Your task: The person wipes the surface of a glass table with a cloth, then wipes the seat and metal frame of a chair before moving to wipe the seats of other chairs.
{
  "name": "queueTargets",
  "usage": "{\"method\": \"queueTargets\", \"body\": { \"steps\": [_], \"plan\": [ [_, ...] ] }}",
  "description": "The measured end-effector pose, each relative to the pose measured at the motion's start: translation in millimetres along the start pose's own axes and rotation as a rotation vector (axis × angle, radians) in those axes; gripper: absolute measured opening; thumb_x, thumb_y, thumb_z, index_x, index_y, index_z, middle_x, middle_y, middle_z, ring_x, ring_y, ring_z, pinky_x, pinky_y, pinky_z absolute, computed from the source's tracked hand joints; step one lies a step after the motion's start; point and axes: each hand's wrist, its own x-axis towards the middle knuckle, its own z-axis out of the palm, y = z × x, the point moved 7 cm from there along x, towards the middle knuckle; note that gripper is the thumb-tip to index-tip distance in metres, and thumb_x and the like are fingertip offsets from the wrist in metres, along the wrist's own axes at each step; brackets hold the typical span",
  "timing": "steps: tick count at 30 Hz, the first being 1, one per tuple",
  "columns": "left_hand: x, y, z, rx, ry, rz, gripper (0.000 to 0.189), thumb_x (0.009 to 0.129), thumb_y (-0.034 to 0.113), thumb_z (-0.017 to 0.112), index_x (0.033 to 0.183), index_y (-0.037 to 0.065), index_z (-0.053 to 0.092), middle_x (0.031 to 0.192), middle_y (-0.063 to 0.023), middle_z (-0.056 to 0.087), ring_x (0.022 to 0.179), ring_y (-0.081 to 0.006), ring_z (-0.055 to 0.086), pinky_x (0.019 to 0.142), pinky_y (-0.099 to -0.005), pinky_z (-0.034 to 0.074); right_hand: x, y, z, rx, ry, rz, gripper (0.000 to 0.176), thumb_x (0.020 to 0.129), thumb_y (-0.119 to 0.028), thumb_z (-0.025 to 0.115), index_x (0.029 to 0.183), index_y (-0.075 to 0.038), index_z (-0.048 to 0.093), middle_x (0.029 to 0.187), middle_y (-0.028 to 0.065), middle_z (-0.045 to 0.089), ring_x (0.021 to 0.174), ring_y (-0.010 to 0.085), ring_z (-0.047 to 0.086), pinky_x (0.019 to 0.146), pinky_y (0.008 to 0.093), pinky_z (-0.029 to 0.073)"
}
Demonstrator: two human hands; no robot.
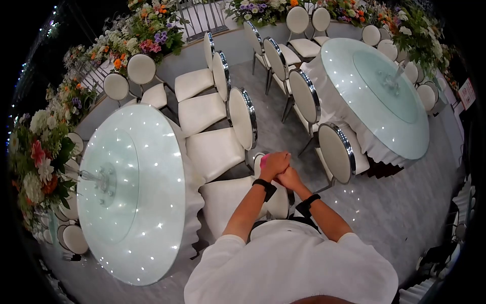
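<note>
My left hand [275, 164] is closed, with the edge of a small pink thing [264, 160], perhaps a cloth, showing at its side. Pressed against it from below is my right hand [290, 178], its fingers also closed; what lies inside them is hidden. Both wrists wear black bands. The hands are held together above a white padded chair [223, 200] with a round back, which my arms partly cover.
A round glass-topped table [162, 202] with a white cloth stands on the left, another table [339, 66] on the right. Several white chairs [215, 152] with shiny frames line both. Flower arrangements [152, 35] border the back. Grey floor [324, 223] runs between the tables.
</note>
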Motion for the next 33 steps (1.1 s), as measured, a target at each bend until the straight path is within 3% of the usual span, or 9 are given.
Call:
{"method": "queueTargets", "body": {
  "steps": [4, 9, 13, 15, 17, 20, 22, 31, 33],
  "plan": [
    [-14.6, 1.5, 9.2, 0.02, 0.018, 0.092, 0.032, 0.094, 0.031, 0.047, 0.092, 0.004, 0.065, 0.095, -0.0202, 0.067, 0.094, -0.0375, 0.061, 0.088, -0.0495, 0.044, -20.8, -3.6, -2.2, -0.035, 0.01, 0.01, 0.041, 0.076, -0.027, 0.074, 0.108, -0.003, 0.066, 0.097, 0.0232, 0.069, 0.092, 0.0413, 0.066, 0.078, 0.0461, 0.053],
    [-41.4, 17.8, 3.7, 0.296, 0.377, 0.216, 0.032, 0.091, 0.031, 0.05, 0.091, 0.005, 0.069, 0.107, -0.0184, 0.065, 0.102, -0.0365, 0.06, 0.092, -0.048, 0.043, -43.9, -23.1, -12.4, 0.022, 0.25, -0.148, 0.048, 0.076, -0.028, 0.075, 0.116, -0.004, 0.062, 0.106, 0.0218, 0.068, 0.099, 0.039, 0.065, 0.08, 0.0457, 0.053],
    [-13.9, -13.2, 11.4, 0.353, 0.375, 0.153, 0.032, 0.088, 0.031, 0.053, 0.089, 0.004, 0.069, 0.106, -0.0195, 0.066, 0.1, -0.0374, 0.061, 0.089, -0.0492, 0.045, -19.6, -32.2, -8.5, -0.017, 0.106, -0.068, 0.048, 0.076, -0.031, 0.075, 0.116, -0.006, 0.063, 0.11, 0.0198, 0.067, 0.101, 0.038, 0.064, 0.081, 0.0447, 0.052],
    [9.3, -51.6, 27.4, 0.246, 0.084, -0.034, 0.032, 0.087, 0.032, 0.055, 0.087, 0.004, 0.07, 0.105, -0.0197, 0.066, 0.101, -0.0386, 0.061, 0.087, -0.0492, 0.047, 1.7, -44.0, -9.2, -0.011, 0.027, -0.059, 0.05, 0.075, -0.033, 0.075, 0.116, -0.007, 0.063, 0.109, 0.0195, 0.068, 0.099, 0.0382, 0.064, 0.08, 0.0445, 0.052],
    [11.2, -35.1, -6.4, 0.195, -0.042, -0.013, 0.032, 0.086, 0.031, 0.054, 0.088, 0.005, 0.071, 0.104, -0.0198, 0.067, 0.102, -0.0398, 0.06, 0.088, -0.0492, 0.046, 17.0, -32.6, 4.8, -0.181, -0.148, 0.129, 0.049, 0.074, -0.035, 0.075, 0.113, -0.007, 0.064, 0.104, 0.021, 0.069, 0.095, 0.0396, 0.066, 0.078, 0.0457, 0.052],
    [21.5, -66.4, 29.7, 0.237, -0.157, 0.195, 0.035, 0.086, 0.03, 0.049, 0.089, 0.004, 0.071, 0.101, -0.0218, 0.067, 0.1, -0.0429, 0.06, 0.088, -0.0501, 0.046, 27.4, -30.9, 6.3, -0.2, -0.004, 0.137, 0.049, 0.074, -0.039, 0.074, 0.109, -0.006, 0.065, 0.101, 0.0216, 0.069, 0.094, 0.0409, 0.066, 0.078, 0.0474, 0.052],
    [29.4, -95.6, 33.4, 0.082, -0.224, -0.197, 0.036, 0.087, 0.027, 0.047, 0.093, 0.002, 0.07, 0.099, -0.0234, 0.067, 0.093, -0.0433, 0.062, 0.084, -0.0506, 0.047, 41.4, -14.7, 15.4, -0.219, -0.042, 0.152, 0.047, 0.074, -0.039, 0.073, 0.108, -0.006, 0.066, 0.102, 0.022, 0.069, 0.094, 0.0411, 0.066, 0.079, 0.0479, 0.052],
    [20.6, -117.4, 39.4, 0.089, 0.033, 0.183, 0.037, 0.09, 0.027, 0.043, 0.085, 0.0, 0.068, 0.096, -0.0224, 0.068, 0.089, -0.0429, 0.063, 0.086, -0.0509, 0.047, 48.5, -31.8, 17.7, -0.334, -0.186, 0.077, 0.047, 0.073, -0.037, 0.07, 0.106, -0.004, 0.066, 0.102, 0.0235, 0.069, 0.095, 0.0398, 0.066, 0.081, 0.048, 0.053],
    [18.6, -119.8, 38.7, 0.074, 0.083, 0.146, 0.035, 0.091, 0.026, 0.044, 0.086, 0.0, 0.067, 0.098, -0.0221, 0.067, 0.095, -0.0412, 0.061, 0.088, -0.0494, 0.046, 46.6, -37.6, 15.7, -0.372, -0.234, 0.075, 0.049, 0.073, -0.037, 0.07, 0.108, -0.003, 0.065, 0.101, 0.0236, 0.069, 0.095, 0.039, 0.066, 0.081, 0.0475, 0.053]
  ]
}}
